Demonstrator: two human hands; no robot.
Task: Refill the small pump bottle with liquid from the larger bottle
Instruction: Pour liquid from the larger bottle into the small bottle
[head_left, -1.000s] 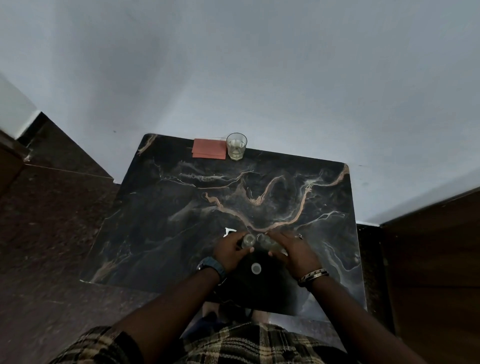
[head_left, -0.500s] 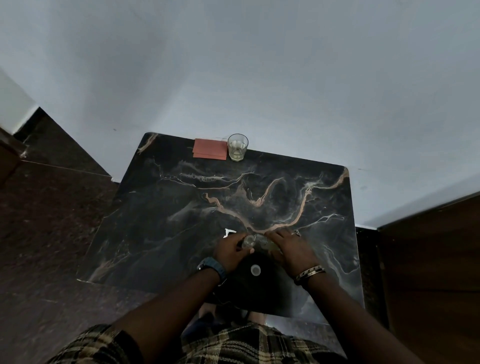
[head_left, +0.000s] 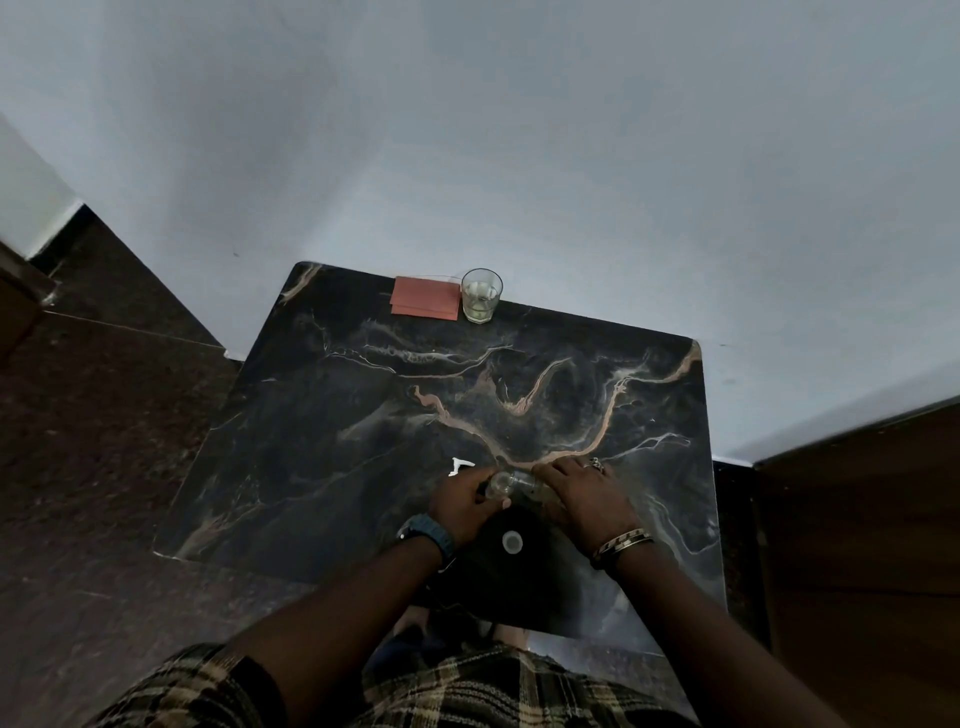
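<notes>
Near the front of the dark marble table (head_left: 322, 441) my two hands meet over two clear bottles. My left hand (head_left: 462, 501) grips the small bottle (head_left: 500, 483), whose open mouth faces the larger one. My right hand (head_left: 582, 493) holds the larger clear bottle (head_left: 530, 484), tipped sideways toward the small bottle's mouth; most of it is hidden under my fingers. A white pump part (head_left: 460, 466) lies on the table just behind my left hand. A round white cap (head_left: 512, 542) lies between my wrists.
A glass tumbler (head_left: 481, 295) with pale liquid and a reddish card (head_left: 426, 296) stand at the table's far edge by the wall. A wooden cabinet (head_left: 857, 545) is to the right; dark stone floor (head_left: 93, 415) lies to the left.
Both hands with the bottles have drifted slightly away from me across the table; the grip and the bottles' touching mouths look the same.
</notes>
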